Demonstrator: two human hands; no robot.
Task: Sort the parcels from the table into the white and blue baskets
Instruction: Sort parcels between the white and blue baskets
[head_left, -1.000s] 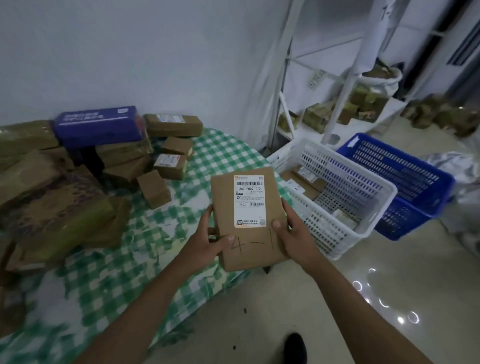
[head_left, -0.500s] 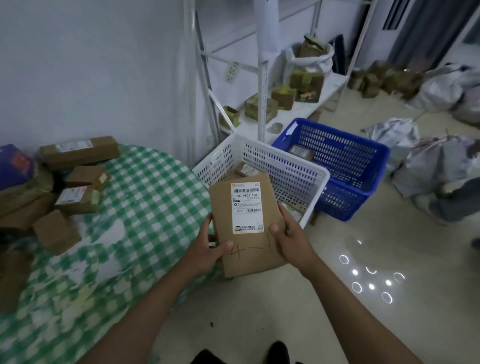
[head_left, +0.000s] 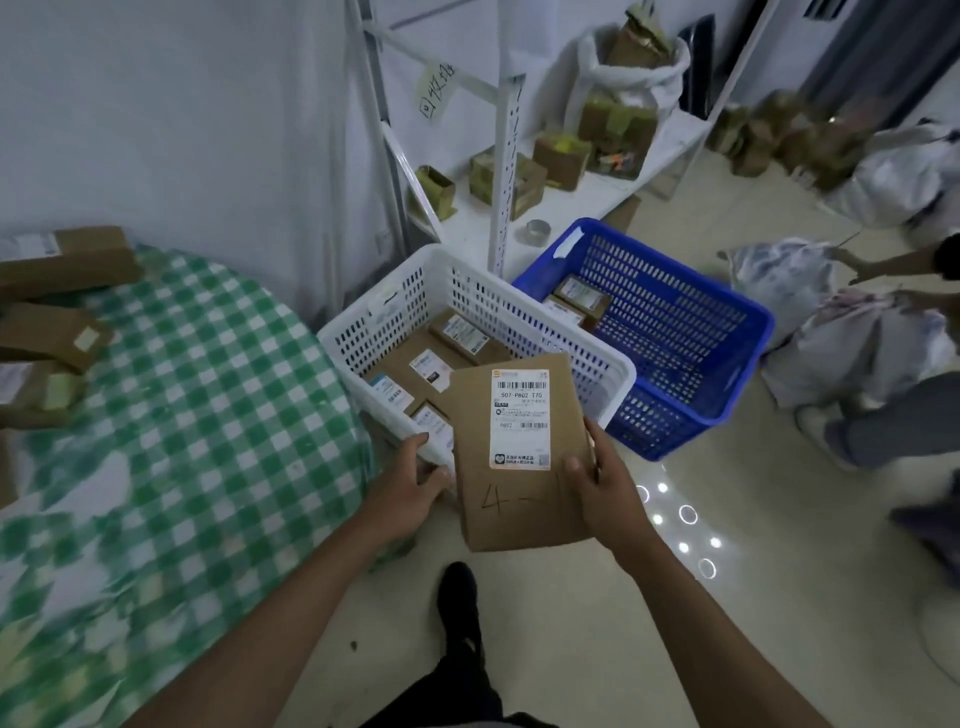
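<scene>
Cardboard parcel (head_left: 514, 467) in right hand (head_left: 605, 493), overlapping white basket (head_left: 613, 364) rim.

Parcel (head_left: 519, 457) label "507-P802 T70", "P802", handwritten "4-" below

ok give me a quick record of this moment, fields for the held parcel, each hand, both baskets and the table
held parcel: brown box, shipping label, "4-" handwritten, over near corner of white basket
right hand: grips box's right edge
left hand: open, at box's left edge
white basket: several labelled parcels inside
blue basket: a couple of parcels in far corner
table: green checked cloth, more boxes at left
</scene>
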